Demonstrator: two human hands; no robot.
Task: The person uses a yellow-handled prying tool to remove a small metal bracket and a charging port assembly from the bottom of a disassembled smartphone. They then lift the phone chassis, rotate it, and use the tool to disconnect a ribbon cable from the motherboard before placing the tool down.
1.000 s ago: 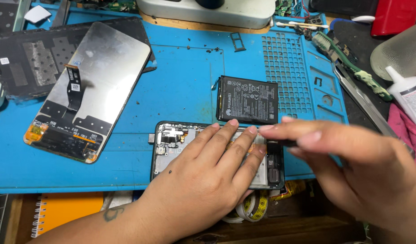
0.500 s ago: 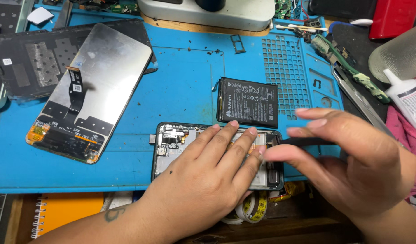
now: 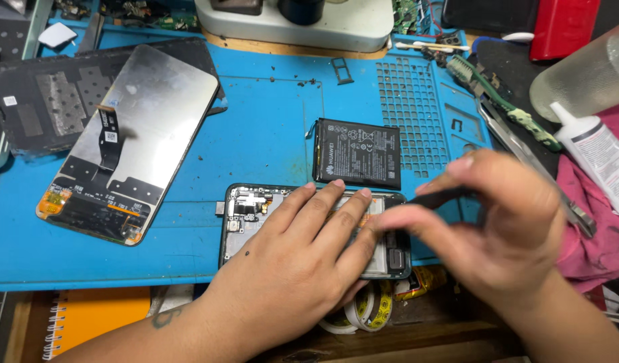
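From the head camera, the opened phone frame (image 3: pixel 256 218) lay on the blue mat (image 3: pixel 269 134) at the counter's near edge. The left hand (image 3: pixel 303 259) pressed flat on it, fingers spread and grasping nothing. The right hand (image 3: pixel 504 228) hovered just right of the frame, its grip pinched on a thin black tool (image 3: pixel 437 197) whose tip reached over the frame's right end. A black battery (image 3: pixel 358 153) rested just beyond the frame, a detached screen (image 3: pixel 131 144) well to its left.
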